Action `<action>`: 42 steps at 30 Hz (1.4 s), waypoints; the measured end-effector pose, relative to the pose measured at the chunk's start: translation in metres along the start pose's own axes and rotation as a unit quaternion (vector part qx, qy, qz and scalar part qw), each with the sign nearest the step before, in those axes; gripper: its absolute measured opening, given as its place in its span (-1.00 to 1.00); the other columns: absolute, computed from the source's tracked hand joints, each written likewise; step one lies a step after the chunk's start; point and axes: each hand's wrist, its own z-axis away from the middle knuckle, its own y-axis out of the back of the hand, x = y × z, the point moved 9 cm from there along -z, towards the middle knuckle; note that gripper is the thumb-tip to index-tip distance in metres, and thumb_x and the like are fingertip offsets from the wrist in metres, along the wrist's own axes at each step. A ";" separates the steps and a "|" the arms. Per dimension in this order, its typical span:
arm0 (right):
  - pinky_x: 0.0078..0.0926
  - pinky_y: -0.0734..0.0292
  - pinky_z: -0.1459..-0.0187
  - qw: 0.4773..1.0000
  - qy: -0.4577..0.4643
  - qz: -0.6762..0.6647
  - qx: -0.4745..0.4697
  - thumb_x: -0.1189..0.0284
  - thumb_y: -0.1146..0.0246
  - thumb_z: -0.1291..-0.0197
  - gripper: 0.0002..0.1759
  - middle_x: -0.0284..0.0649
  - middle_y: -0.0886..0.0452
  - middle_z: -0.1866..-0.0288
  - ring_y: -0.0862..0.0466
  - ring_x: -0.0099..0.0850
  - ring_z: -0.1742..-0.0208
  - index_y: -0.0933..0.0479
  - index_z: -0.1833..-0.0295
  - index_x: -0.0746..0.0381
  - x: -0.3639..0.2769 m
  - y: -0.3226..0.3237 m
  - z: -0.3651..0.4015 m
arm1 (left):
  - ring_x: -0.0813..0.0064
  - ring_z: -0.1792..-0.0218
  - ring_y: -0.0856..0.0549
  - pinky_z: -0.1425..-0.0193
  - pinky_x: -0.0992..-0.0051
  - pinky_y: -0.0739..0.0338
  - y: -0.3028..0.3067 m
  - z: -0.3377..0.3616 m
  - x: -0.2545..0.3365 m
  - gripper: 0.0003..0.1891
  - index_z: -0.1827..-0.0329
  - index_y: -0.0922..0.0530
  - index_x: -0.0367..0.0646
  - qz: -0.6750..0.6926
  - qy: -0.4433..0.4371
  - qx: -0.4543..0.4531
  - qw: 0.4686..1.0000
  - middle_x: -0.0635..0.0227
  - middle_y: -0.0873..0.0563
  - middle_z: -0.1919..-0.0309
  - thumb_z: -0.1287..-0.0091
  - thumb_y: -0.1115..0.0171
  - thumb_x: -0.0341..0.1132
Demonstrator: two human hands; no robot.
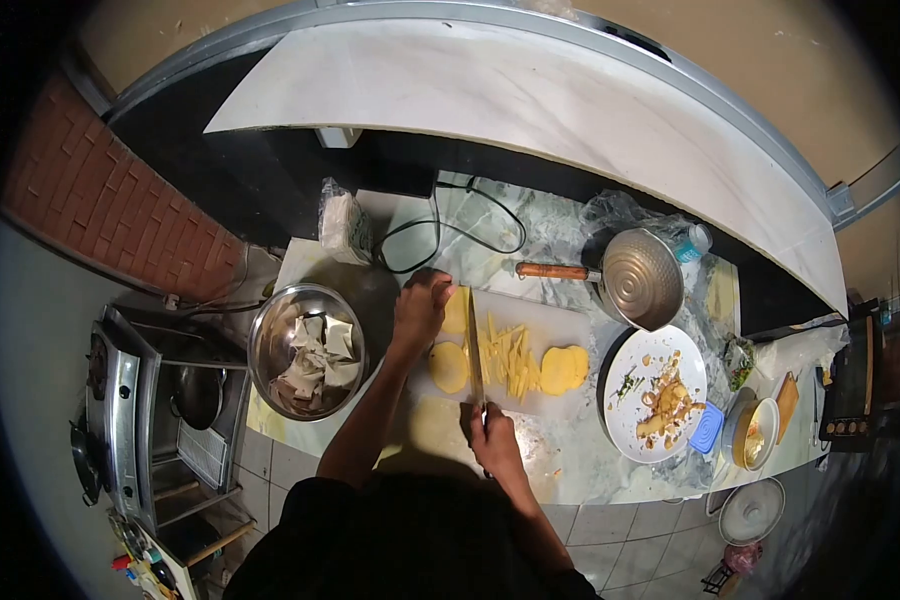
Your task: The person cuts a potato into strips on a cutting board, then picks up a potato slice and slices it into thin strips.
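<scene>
A white cutting board lies on the marble counter in front of me. My right hand is wrapped round the handle of a knife, whose long blade points away from me across the board. At the board's upper left, my left hand has its fingers bent over the edge of a potato slice, left of the blade. Another round potato slice lies just below. Right of the blade is a pile of potato strips, and farther right sit stacked potato slices.
Left of the board stands a steel bowl with pale wrapper-like pieces. To the right are a white plate of peelings, a pot with a wooden handle and a blue lid. A black cord loops behind. A stove stands far left.
</scene>
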 end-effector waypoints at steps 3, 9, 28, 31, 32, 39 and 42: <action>-0.07 -0.45 0.37 0.999 0.038 -0.014 0.025 0.39 -0.04 -0.34 -0.73 0.23 -0.54 0.45 -0.57 0.17 0.37 -0.43 0.15 0.45 0.000 -0.003 0.004 | 0.02 0.19 -0.64 0.15 0.16 -0.53 0.006 0.020 0.009 -0.76 0.10 -0.58 -0.13 -0.069 -0.041 -0.027 0.996 0.15 -0.67 0.26 -0.24 -0.27 -0.23; -0.01 -0.47 0.19 0.999 -0.016 0.026 -0.015 0.42 -0.04 -0.32 -0.76 0.26 -0.56 0.24 -0.57 0.21 0.18 -0.43 0.04 0.37 0.011 -0.002 0.008 | 0.03 0.01 -0.50 -0.05 0.17 -0.43 0.003 0.083 0.030 -0.50 -0.04 -0.48 -0.13 -0.014 -0.146 -0.114 0.983 0.10 -0.49 0.02 -0.04 -0.44 -0.23; -0.03 -0.48 0.22 0.997 0.042 0.069 0.009 0.44 -0.08 -0.28 -0.78 0.22 -0.57 0.26 -0.57 0.20 0.20 -0.45 0.08 0.39 0.001 -0.004 0.016 | 0.29 0.40 -0.65 0.28 0.39 -0.55 0.021 0.090 0.008 -0.69 0.14 -0.52 -0.21 0.102 -0.051 -0.072 0.991 0.18 -0.60 0.30 -0.06 -0.35 -0.60; 0.06 -0.45 0.24 0.998 0.041 0.052 -0.004 0.41 -0.04 -0.31 -0.79 0.23 -0.54 0.25 -0.56 0.22 0.21 -0.39 0.06 0.33 0.006 -0.002 0.016 | 0.26 0.34 -0.69 0.25 0.38 -0.58 0.020 0.086 0.009 -0.74 0.17 -0.53 -0.22 0.125 -0.060 -0.071 0.988 0.14 -0.66 0.30 -0.09 -0.32 -0.62; 0.06 -0.45 0.24 0.998 0.041 0.052 -0.004 0.41 -0.04 -0.31 -0.79 0.23 -0.54 0.25 -0.56 0.22 0.21 -0.39 0.06 0.33 0.007 -0.002 0.016 | 0.27 0.33 -0.70 0.24 0.38 -0.58 0.019 0.085 0.012 -0.77 0.18 -0.54 -0.22 0.132 -0.078 -0.079 0.985 0.14 -0.67 0.33 -0.11 -0.30 -0.62; 0.06 -0.46 0.26 0.998 0.000 0.057 0.007 0.39 -0.04 -0.32 -0.79 0.22 -0.56 0.29 -0.57 0.20 0.25 -0.40 0.10 0.34 0.016 -0.002 0.015 | 0.20 0.35 -0.70 0.20 0.32 -0.56 0.007 0.073 0.019 -0.91 0.22 -0.57 -0.22 0.119 -0.120 -0.077 0.983 0.23 -0.70 0.38 -0.23 -0.22 -0.49; 0.06 -0.46 0.26 0.999 -0.003 0.052 0.003 0.40 -0.03 -0.33 -0.79 0.22 -0.56 0.29 -0.57 0.21 0.25 -0.40 0.10 0.34 0.016 -0.003 0.015 | 0.20 0.28 -0.69 0.16 0.30 -0.53 0.001 0.071 0.021 -0.88 0.19 -0.57 -0.19 0.115 -0.125 -0.087 0.982 0.23 -0.69 0.30 -0.22 -0.25 -0.43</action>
